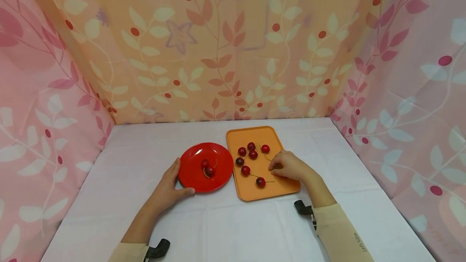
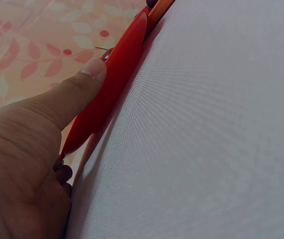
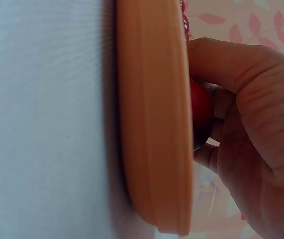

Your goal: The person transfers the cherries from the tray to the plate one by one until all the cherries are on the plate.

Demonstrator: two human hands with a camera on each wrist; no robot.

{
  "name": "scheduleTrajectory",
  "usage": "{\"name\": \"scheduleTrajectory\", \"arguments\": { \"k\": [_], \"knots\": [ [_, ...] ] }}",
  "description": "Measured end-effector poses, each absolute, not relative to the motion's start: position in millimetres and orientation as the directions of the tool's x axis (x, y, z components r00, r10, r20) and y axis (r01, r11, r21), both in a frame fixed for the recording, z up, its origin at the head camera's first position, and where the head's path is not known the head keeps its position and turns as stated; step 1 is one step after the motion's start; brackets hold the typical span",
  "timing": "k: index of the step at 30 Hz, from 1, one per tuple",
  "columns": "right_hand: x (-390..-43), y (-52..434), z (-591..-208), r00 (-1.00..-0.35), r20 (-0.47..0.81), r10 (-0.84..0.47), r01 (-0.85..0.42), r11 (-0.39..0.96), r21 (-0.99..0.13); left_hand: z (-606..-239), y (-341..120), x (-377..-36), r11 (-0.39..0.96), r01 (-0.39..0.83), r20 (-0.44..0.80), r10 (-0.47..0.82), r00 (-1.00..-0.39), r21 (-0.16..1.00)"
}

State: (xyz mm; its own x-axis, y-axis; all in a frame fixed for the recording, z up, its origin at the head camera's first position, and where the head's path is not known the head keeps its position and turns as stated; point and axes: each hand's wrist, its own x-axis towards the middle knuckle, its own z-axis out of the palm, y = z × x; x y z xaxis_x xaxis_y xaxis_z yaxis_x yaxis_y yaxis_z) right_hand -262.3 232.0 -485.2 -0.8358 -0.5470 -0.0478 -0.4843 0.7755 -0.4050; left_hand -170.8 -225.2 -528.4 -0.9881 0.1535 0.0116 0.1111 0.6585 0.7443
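The white-clothed table (image 1: 233, 221) bears an orange tray (image 1: 271, 191) and, just left of it, a red plate (image 1: 193, 175) with two cherries (image 1: 207, 167). The left hand (image 1: 168, 189) grips the plate's near-left rim, thumb along the edge. The right hand (image 1: 289, 166) rests inside the tray, fingers curled round a cherry (image 3: 201, 117); six more cherries lie just left of it.

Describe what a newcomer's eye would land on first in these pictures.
The orange tray at the table's middle, dotted with red cherries, stands out. Beside it on the left lies a red plate with two cherries. The left hand holds the plate's rim; the right hand pinches a cherry on the tray.
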Motion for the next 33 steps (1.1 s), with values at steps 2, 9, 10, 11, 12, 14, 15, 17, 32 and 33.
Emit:
{"name": "scheduleTrajectory", "arguments": {
  "k": [2, 9, 10, 11, 12, 14, 15, 17, 32, 33],
  "knots": [
    [-262, 232, -486, -0.839, -0.047, -0.543, -0.48, 0.778, -0.405, -528, -225, -171, 0.66, 0.109, 0.01, 0.152, -0.988, 0.744],
    [-263, 233, -486, -0.853, -0.057, -0.519, -0.445, 0.78, -0.44, -529, -225, -172, 0.674, 0.105, 0.005, 0.149, -0.989, 0.731],
    [-264, 233, -486, -0.853, -0.052, -0.519, -0.445, 0.776, -0.447, -529, -225, -172, 0.675, 0.106, 0.005, 0.15, -0.989, 0.73],
    [-264, 233, -485, -0.857, -0.049, -0.514, -0.437, 0.774, -0.458, -529, -225, -172, 0.675, 0.107, 0.006, 0.15, -0.989, 0.73],
    [-264, 233, -484, -0.857, -0.043, -0.513, -0.436, 0.767, -0.471, -529, -225, -172, 0.674, 0.106, 0.006, 0.149, -0.989, 0.731],
    [-263, 233, -482, -0.86, -0.028, -0.51, -0.432, 0.756, -0.491, -529, -225, -172, 0.675, 0.106, 0.007, 0.148, -0.989, 0.73],
    [-263, 234, -480, -0.861, -0.022, -0.508, -0.43, 0.75, -0.503, -529, -225, -172, 0.677, 0.105, 0.006, 0.147, -0.989, 0.729],
    [-262, 234, -477, -0.866, -0.013, -0.499, -0.417, 0.737, -0.532, -529, -225, -171, 0.677, 0.103, 0.005, 0.145, -0.989, 0.729],
    [-253, 237, -447, -0.87, 0.189, -0.456, -0.485, 0.716, -0.502, -526, -225, -170, 0.679, 0.117, 0.014, 0.155, -0.988, 0.724],
    [-252, 237, -446, -0.867, 0.2, -0.457, -0.491, 0.715, -0.498, -526, -225, -170, 0.679, 0.116, 0.014, 0.154, -0.988, 0.724]
  ]
}}
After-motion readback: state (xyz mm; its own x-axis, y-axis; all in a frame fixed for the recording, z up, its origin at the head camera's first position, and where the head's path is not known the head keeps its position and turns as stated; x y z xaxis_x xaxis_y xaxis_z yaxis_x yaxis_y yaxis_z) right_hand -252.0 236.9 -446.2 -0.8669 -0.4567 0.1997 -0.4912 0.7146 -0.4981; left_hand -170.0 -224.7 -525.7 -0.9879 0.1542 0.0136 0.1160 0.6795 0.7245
